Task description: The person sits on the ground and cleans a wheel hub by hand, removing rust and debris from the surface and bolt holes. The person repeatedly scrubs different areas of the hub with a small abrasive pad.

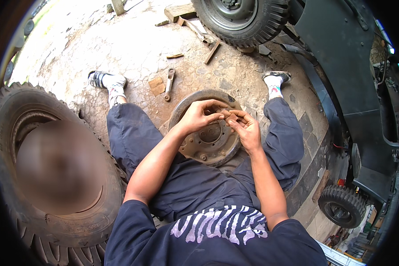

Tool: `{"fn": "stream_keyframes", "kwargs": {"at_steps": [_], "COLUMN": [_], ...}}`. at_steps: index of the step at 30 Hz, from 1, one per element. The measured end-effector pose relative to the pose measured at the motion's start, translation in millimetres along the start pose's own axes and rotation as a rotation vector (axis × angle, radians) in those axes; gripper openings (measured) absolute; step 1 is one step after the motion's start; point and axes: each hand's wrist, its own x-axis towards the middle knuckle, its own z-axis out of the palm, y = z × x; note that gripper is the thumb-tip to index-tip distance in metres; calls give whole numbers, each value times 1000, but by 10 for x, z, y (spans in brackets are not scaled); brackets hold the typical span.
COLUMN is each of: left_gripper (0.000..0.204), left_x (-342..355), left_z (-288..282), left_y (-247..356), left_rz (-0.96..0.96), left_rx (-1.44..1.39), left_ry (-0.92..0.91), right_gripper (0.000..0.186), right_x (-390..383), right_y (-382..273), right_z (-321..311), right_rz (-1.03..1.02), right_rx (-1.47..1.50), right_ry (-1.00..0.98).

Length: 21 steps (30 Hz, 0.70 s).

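Between my legs lies a round, rusty brown wheel drum (217, 156), with bolts around its hub. Above its middle, my left hand (201, 116) and my right hand (247, 130) meet, fingers bent inward. Their fingertips pinch a small flat brown piece (230, 116), which looks like a scrap of sandpaper or card; its kind is not certain. The fingers cover part of it and part of the hub. Beyond the drum, a metal bar tool with a round end (170, 84) lies on the ground next to a square brown scrap (156, 86).
A big tyre (35, 104) rests at my left, its middle blurred. Ahead stands a vehicle's wheel (248, 33), with wood blocks (181, 12) and a rusty metal strip (212, 52) near it. Dark green bodywork (341, 57) and a smaller wheel (341, 206) flank my right.
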Motion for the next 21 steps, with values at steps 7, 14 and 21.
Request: {"fn": "stream_keyframes", "kwargs": {"at_steps": [7,14,21], "left_gripper": [31,23,31], "left_x": [27,7,30], "left_z": [7,101,108], "left_y": [-38,-20,-142], "left_rz": [-91,-78,-73], "left_rx": [-99,-137,-199], "left_ry": [-15,-25,-46], "right_gripper": [38,33,30], "right_x": [19,17,22], "right_y": [39,37,33], "right_z": [-25,42,13], "right_rz": [8,-5,-58], "right_rx": [10,-11,-121], "right_ry": [49,63,48]}}
